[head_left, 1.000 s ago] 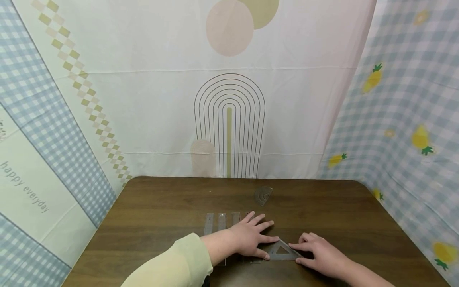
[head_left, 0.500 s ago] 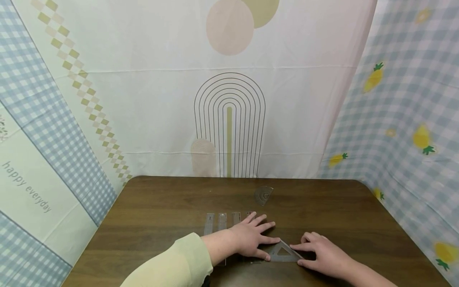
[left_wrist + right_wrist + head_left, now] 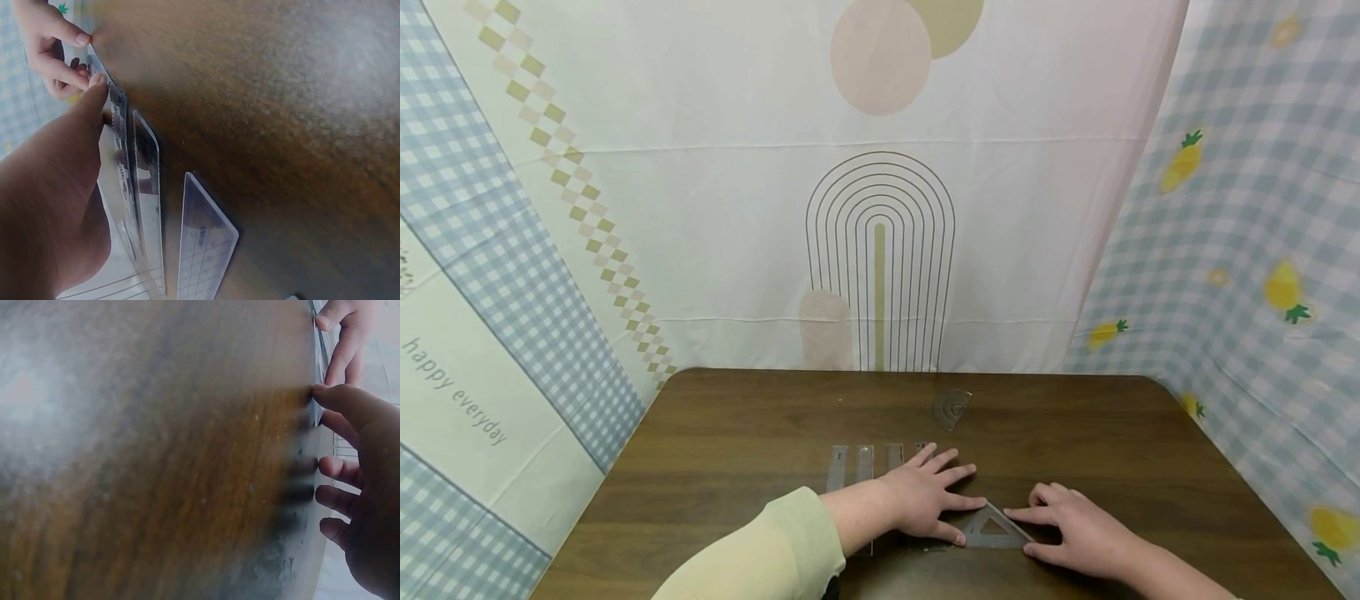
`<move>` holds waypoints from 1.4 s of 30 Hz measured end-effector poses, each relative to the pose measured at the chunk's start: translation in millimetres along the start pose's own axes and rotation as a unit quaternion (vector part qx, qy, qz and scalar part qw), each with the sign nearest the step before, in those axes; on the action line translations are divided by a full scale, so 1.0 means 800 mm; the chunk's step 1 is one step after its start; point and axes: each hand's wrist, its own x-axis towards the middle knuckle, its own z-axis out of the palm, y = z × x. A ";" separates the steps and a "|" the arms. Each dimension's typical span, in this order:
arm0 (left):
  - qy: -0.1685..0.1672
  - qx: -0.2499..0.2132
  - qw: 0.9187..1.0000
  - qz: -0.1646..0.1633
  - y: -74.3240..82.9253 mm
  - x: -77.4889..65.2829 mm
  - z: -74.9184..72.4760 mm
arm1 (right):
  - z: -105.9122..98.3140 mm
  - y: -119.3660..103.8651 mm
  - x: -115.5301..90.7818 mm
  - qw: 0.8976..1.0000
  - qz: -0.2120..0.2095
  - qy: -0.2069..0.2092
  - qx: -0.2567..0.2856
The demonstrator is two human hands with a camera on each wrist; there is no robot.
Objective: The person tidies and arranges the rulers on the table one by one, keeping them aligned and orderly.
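Observation:
A clear triangular set square [image 3: 977, 537] lies flat near the front middle of the table. My left hand [image 3: 917, 500] is spread palm down at its left side, with the index fingertip and thumb tip touching it. At the opposite corner my right hand [image 3: 1078, 529] pinches the set square between thumb and index finger, its other fingers bent. Clear straight rulers [image 3: 837, 467] stand in a row to the left, partly hidden under the left hand and forearm. In the left wrist view one ruler [image 3: 206, 244] shows its printed markings close up.
A clear protractor [image 3: 952, 408] lies farther back on the brown wooden table [image 3: 737, 417]. Behind the table hangs a pale patterned cloth [image 3: 737, 250]. A checked cloth with pineapples [image 3: 1225, 250] hangs along the right side.
The set square and both hands have shifted very slightly to the right since the earliest frame. Over the last half second they look almost still.

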 end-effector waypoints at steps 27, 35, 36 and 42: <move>-0.002 -0.013 1.000 0.011 -0.002 -0.002 -0.003 | -0.004 0.003 0.003 0.999 0.014 -0.033 0.022; 0.006 -0.013 1.000 0.013 -0.001 -0.004 -0.003 | -0.004 0.002 0.003 0.999 0.014 -0.028 0.024; 0.008 -0.012 1.000 0.012 -0.001 -0.005 -0.003 | -0.004 0.001 0.003 0.999 0.012 -0.027 0.025; 0.017 -0.011 1.000 0.010 -0.001 -0.004 0.001 | -0.003 0.000 0.003 0.999 0.013 -0.023 0.023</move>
